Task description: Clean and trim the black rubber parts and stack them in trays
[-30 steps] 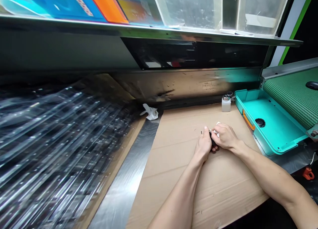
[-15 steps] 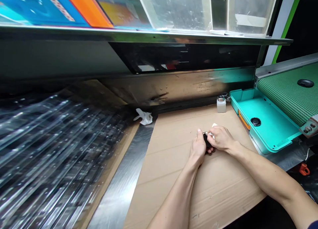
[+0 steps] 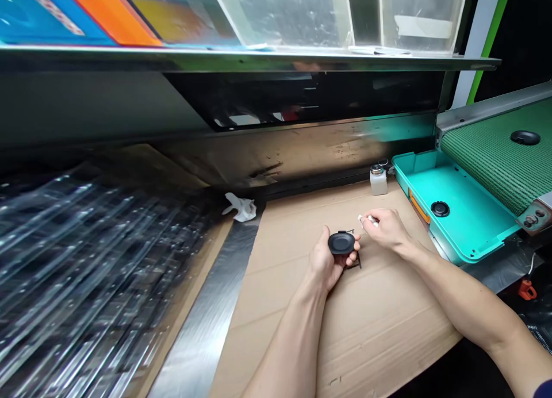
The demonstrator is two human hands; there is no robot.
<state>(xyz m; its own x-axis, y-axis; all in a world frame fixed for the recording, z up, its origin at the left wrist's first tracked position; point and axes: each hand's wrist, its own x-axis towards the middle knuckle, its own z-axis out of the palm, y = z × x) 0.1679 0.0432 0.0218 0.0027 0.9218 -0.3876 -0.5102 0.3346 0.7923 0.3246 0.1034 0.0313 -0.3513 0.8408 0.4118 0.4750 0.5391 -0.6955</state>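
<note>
Left hand [image 3: 325, 261] cradles black disc [image 3: 341, 243], right hand [image 3: 388, 228] pinches white scrap [image 3: 367, 219]

The left hand lies palm up with its fingers curled around the underside of the black disc, a firm but open-palmed hold. The disc sits flat in that palm, above the cardboard sheet [image 3: 388, 335], with its dark matte face turned up. It looks oval from this angle, its long axis running almost side to side (a round part seen at a slant, most likely). A small tab sticks up from its far edge and points toward the right hand.

The right hand is clenched on the white scrap between thumb and fingers, just beside the disc and not touching it. A thin dark strip [image 3: 359, 261] lies on the cardboard right by the left hand's fingertips.

Farther off, a small dispenser bottle [image 3: 378, 181] stands at the cardboard's far edge, next to a teal tray [image 3: 461, 219]. A crumpled white cloth [image 3: 240, 207] lies at the far left corner of the cardboard, near a steel strip [image 3: 207, 300].
</note>
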